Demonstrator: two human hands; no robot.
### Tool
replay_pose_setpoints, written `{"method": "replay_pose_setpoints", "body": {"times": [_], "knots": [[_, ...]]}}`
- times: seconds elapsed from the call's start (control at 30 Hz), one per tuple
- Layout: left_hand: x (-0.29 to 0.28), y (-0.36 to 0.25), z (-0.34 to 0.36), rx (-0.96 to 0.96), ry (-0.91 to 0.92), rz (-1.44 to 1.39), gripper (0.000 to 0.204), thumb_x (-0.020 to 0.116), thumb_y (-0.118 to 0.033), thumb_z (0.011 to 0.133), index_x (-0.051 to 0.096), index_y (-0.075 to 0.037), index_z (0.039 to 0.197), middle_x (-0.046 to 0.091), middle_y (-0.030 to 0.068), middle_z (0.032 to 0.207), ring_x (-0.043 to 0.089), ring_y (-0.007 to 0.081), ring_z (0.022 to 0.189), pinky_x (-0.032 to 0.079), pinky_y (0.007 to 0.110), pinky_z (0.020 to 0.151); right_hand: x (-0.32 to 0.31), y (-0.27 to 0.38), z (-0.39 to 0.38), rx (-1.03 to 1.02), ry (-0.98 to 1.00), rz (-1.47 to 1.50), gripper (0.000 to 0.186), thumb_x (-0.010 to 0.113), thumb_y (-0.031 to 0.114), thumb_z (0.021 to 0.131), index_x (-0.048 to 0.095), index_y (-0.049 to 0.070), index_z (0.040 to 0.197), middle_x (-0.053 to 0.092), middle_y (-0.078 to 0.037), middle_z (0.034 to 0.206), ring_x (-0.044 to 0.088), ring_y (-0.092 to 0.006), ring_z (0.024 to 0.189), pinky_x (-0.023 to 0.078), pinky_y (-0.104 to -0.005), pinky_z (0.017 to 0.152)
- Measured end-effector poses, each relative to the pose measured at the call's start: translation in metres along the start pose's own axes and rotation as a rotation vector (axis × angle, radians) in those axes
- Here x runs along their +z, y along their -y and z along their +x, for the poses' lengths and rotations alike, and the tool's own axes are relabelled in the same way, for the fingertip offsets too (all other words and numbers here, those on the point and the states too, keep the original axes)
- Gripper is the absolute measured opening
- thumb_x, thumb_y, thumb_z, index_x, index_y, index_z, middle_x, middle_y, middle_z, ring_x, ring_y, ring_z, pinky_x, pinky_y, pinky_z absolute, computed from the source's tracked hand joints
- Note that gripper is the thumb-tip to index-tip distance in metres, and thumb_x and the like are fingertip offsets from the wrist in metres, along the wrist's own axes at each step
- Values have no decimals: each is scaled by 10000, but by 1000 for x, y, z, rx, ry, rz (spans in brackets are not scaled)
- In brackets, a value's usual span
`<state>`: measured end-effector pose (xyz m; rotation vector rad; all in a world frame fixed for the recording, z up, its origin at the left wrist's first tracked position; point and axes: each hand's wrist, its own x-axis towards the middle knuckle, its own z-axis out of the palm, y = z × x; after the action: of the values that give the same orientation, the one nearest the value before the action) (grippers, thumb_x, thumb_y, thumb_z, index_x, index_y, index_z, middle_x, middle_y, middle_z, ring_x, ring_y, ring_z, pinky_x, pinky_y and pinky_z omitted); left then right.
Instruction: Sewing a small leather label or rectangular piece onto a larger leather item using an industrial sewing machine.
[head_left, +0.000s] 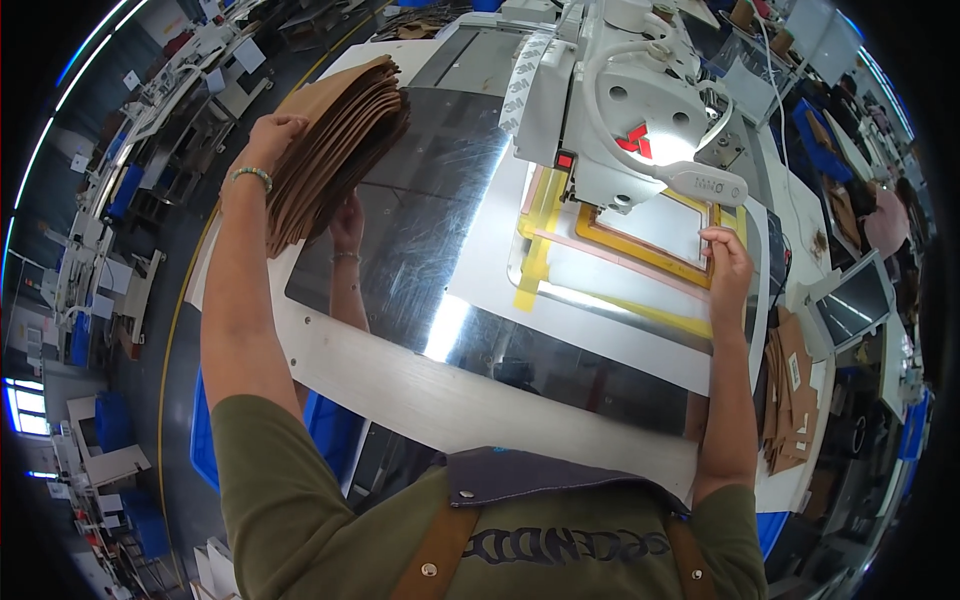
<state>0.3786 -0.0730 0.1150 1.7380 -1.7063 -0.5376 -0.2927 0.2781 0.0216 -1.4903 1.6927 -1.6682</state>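
Observation:
My left hand [272, 142] is closed at the left edge of a thick, fanned stack of brown sheets [335, 150], at the left end of the machine bed. Whether the sheets are leather, cloth or paper I cannot tell. My right hand [728, 258] pinches the right side of a yellow-edged rectangular frame [640, 252], fingers bent over its rim. That frame lies on a white sheet [490, 270] with yellow tape strips [538, 250], beneath the lit head of a white sewing machine [640, 110]. Part of the frame is hidden under the head.
The shiny metal bed [400, 250] reflects my left arm. More brown pieces [788, 390] are piled at the right beside a dark screen [850, 305]. A blue bin [335, 435] sits below the front edge. Cables hang around the machine head. Other workstations line both sides.

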Motion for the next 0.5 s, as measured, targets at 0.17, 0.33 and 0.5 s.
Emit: {"method": "replay_pose_setpoints", "body": {"times": [0.17, 0.33, 0.5], "knots": [[31, -12, -14, 388, -211, 467, 328, 801, -322, 947, 852, -69, 1149, 827, 181, 1078, 779, 292, 1026, 570, 382, 960, -2, -6, -3, -9, 6, -13, 237, 516, -10, 1070, 750, -23, 1034, 750, -66, 1103, 669, -114, 996, 550, -266, 835], [17, 10, 4, 175, -262, 192, 321, 798, -331, 942, 843, -50, 1091, 814, 183, 934, 793, 324, 900, 593, 406, 884, 4, -6, -3, -33, 18, -2, 235, 517, -22, 1059, 751, -26, 1031, 746, -66, 1104, 670, -118, 994, 553, -268, 829], [8, 2, -6, 179, -346, 54, 245, 792, -245, 939, 833, -34, 1057, 810, 154, 919, 770, 248, 816, 592, 373, 804, 7, -2, -5, -67, -5, -37, 216, 534, -42, 1042, 745, -27, 1002, 739, -67, 1080, 671, -119, 969, 552, -265, 819]]}}
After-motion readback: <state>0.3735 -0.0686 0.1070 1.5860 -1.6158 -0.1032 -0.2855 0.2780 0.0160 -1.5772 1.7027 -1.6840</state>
